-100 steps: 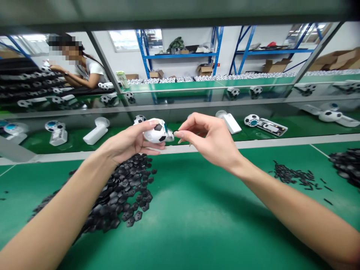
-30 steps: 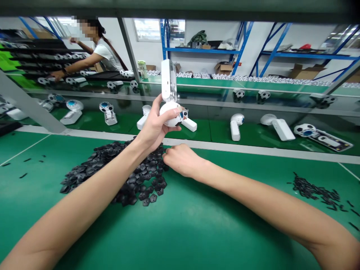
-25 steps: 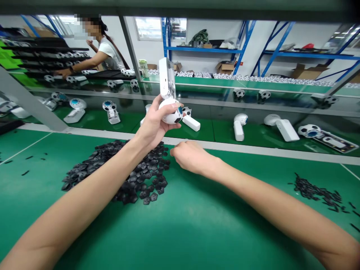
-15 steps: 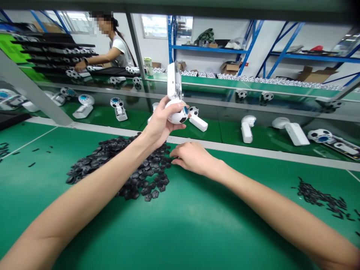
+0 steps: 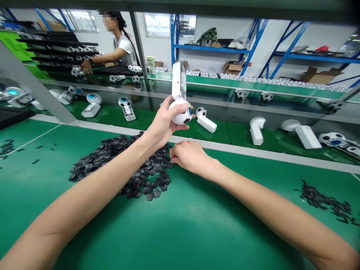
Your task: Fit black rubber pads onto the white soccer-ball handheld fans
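Note:
My left hand [image 5: 161, 123] is raised above the green table [image 5: 182, 225] and wraps round the ball-shaped head of a white football-patterned device [image 5: 180, 112], whose flat white handle [image 5: 179, 80] stands upright. My right hand [image 5: 188, 156] rests low at the right edge of a heap of small black pentagon pieces [image 5: 123, 168], its fingers curled down among them. Whether it holds a piece is hidden.
A green conveyor [image 5: 225, 131] behind the table carries several more white football devices [image 5: 206, 122]. A smaller scatter of thin black parts [image 5: 323, 198] lies at the right. Another person [image 5: 118, 45] works at the far left bench, with blue shelving [image 5: 213, 45] behind.
My right hand dropped from the device to the black heap and keeps picking at its edge. My left hand turned the device so its handle points up. The view has shifted slightly.

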Demonstrator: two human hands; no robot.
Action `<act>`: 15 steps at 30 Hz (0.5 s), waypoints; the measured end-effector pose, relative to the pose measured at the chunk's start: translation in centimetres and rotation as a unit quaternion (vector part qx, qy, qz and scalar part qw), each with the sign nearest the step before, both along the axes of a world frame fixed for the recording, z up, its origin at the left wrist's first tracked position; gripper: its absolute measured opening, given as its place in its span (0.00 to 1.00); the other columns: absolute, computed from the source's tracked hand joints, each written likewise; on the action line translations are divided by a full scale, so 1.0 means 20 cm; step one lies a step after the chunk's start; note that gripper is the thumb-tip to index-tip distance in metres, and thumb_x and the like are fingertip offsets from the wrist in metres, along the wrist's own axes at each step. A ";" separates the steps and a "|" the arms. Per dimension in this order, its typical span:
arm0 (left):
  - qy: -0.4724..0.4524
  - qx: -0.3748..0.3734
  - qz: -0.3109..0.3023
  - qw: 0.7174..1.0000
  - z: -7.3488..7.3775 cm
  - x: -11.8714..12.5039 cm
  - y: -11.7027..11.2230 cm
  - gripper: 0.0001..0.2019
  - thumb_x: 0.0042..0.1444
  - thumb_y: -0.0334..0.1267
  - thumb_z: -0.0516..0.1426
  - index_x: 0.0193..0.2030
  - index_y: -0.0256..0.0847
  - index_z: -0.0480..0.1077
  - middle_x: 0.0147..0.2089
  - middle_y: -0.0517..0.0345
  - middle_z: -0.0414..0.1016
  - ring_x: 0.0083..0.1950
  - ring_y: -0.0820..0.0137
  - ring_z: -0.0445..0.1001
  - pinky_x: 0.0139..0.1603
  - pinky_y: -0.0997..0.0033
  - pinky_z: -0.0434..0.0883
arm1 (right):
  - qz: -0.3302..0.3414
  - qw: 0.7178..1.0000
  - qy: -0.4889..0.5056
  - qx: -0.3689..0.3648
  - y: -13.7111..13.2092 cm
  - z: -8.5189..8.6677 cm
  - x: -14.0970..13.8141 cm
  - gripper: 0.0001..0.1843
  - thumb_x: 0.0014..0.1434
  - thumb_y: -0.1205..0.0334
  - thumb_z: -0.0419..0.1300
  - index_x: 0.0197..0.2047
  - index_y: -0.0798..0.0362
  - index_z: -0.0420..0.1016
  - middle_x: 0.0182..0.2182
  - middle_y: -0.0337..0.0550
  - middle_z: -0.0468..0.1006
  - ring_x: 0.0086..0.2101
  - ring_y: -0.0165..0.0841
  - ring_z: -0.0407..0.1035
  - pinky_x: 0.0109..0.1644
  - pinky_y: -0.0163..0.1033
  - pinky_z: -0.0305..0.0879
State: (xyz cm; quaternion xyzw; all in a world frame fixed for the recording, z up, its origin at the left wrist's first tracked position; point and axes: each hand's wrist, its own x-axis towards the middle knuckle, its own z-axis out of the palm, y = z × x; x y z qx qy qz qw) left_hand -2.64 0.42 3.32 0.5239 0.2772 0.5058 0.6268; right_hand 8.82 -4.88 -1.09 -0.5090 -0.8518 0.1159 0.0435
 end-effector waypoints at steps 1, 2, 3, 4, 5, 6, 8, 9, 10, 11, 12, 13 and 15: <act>0.000 0.000 0.000 1.000 0.00 0.00 0.00 0.25 0.50 0.40 0.71 0.53 0.42 0.69 0.47 0.57 0.81 0.43 0.65 0.83 0.29 0.72 0.77 | -0.007 1.000 0.015 -0.008 0.01 -0.01 0.01 0.05 0.69 0.67 0.67 0.42 0.53 0.87 0.40 0.47 0.87 0.42 0.40 0.79 0.37 0.39 0.58; 0.001 -0.002 0.000 1.000 0.00 0.00 0.00 0.25 0.50 0.40 0.71 0.54 0.42 0.69 0.47 0.57 0.82 0.43 0.65 0.83 0.30 0.72 0.77 | -0.013 0.999 0.031 -0.019 0.02 -0.03 0.02 0.04 0.68 0.67 0.68 0.41 0.53 0.87 0.37 0.45 0.87 0.39 0.38 0.79 0.37 0.38 0.58; 0.001 -0.003 0.000 1.000 0.00 -0.01 0.00 0.26 0.50 0.40 0.71 0.54 0.42 0.69 0.48 0.57 0.82 0.43 0.65 0.83 0.30 0.72 0.77 | -0.017 0.998 0.046 -0.031 0.03 -0.04 0.04 0.03 0.68 0.66 0.69 0.40 0.53 0.87 0.33 0.43 0.86 0.37 0.36 0.78 0.37 0.37 0.59; 0.001 -0.005 0.000 1.000 0.00 -0.01 0.00 0.26 0.50 0.40 0.71 0.54 0.42 0.69 0.48 0.57 0.82 0.43 0.65 0.83 0.30 0.71 0.77 | -0.020 0.997 0.061 -0.045 0.04 -0.04 0.05 0.03 0.68 0.66 0.69 0.40 0.53 0.86 0.31 0.41 0.85 0.35 0.34 0.77 0.37 0.36 0.60; 0.002 -0.006 0.000 1.000 0.00 -0.01 0.00 0.26 0.50 0.41 0.71 0.54 0.42 0.70 0.48 0.57 0.82 0.43 0.65 0.83 0.30 0.71 0.77 | -0.021 0.995 0.075 -0.057 0.04 -0.04 0.07 0.04 0.68 0.65 0.69 0.40 0.53 0.86 0.30 0.40 0.85 0.33 0.32 0.76 0.37 0.36 0.61; 0.003 -0.007 0.000 1.000 0.00 -0.01 0.00 0.26 0.50 0.41 0.72 0.53 0.42 0.70 0.48 0.57 0.82 0.43 0.65 0.83 0.30 0.71 0.77 | -0.023 0.994 0.087 -0.066 0.05 -0.04 0.09 0.05 0.70 0.65 0.68 0.41 0.53 0.86 0.30 0.39 0.85 0.32 0.32 0.76 0.37 0.35 0.62; 0.003 -0.008 0.000 1.000 0.00 -0.01 0.01 0.26 0.50 0.42 0.72 0.53 0.42 0.70 0.48 0.56 0.82 0.44 0.65 0.83 0.30 0.71 0.77 | -0.030 0.991 0.105 -0.073 0.04 -0.02 0.13 0.07 0.71 0.66 0.65 0.43 0.53 0.87 0.34 0.41 0.88 0.34 0.32 0.78 0.39 0.35 0.63; 0.003 -0.008 0.000 1.000 0.00 -0.01 0.01 0.26 0.50 0.42 0.72 0.53 0.42 0.70 0.48 0.55 0.82 0.44 0.64 0.83 0.31 0.71 0.77 | -0.034 0.991 0.109 -0.074 0.04 -0.01 0.15 0.08 0.71 0.67 0.64 0.44 0.52 0.87 0.37 0.41 0.88 0.36 0.32 0.79 0.39 0.35 0.64; 0.002 -0.007 -0.001 1.000 -0.01 -0.01 0.01 0.26 0.50 0.42 0.72 0.53 0.42 0.70 0.48 0.55 0.82 0.44 0.64 0.83 0.31 0.71 0.77 | -0.037 0.990 0.110 -0.077 0.03 -0.01 0.16 0.08 0.70 0.68 0.64 0.44 0.52 0.87 0.39 0.42 0.89 0.37 0.33 0.79 0.40 0.36 0.64; 0.002 -0.006 -0.003 1.000 -0.01 -0.01 0.01 0.26 0.50 0.42 0.71 0.53 0.42 0.70 0.48 0.54 0.82 0.44 0.63 0.83 0.31 0.71 0.77 | -0.038 0.990 0.109 -0.081 0.02 0.00 0.18 0.07 0.70 0.68 0.65 0.43 0.52 0.87 0.39 0.42 0.89 0.38 0.34 0.80 0.40 0.36 0.64; 0.001 -0.005 -0.005 1.000 -0.01 0.00 0.01 0.25 0.50 0.42 0.71 0.53 0.42 0.70 0.49 0.54 0.82 0.44 0.63 0.84 0.31 0.71 0.77 | -0.038 0.990 0.106 -0.087 0.02 0.00 0.19 0.06 0.69 0.67 0.66 0.42 0.52 0.88 0.39 0.42 0.89 0.38 0.34 0.80 0.41 0.36 0.64; 0.001 -0.004 -0.007 1.000 -0.01 0.00 0.01 0.25 0.50 0.42 0.71 0.53 0.41 0.70 0.49 0.54 0.82 0.44 0.63 0.83 0.31 0.71 0.77 | -0.037 0.990 0.103 -0.092 0.01 0.00 0.20 0.05 0.68 0.67 0.68 0.41 0.51 0.88 0.38 0.41 0.89 0.38 0.34 0.80 0.41 0.36 0.65; 0.002 -0.003 -0.008 1.000 -0.01 0.00 0.01 0.25 0.51 0.42 0.71 0.53 0.41 0.70 0.49 0.54 0.82 0.44 0.64 0.83 0.30 0.72 0.77 | -0.044 0.990 0.094 -0.097 -0.01 0.00 0.21 0.04 0.67 0.64 0.70 0.40 0.50 0.88 0.37 0.40 0.89 0.37 0.35 0.80 0.40 0.38 0.64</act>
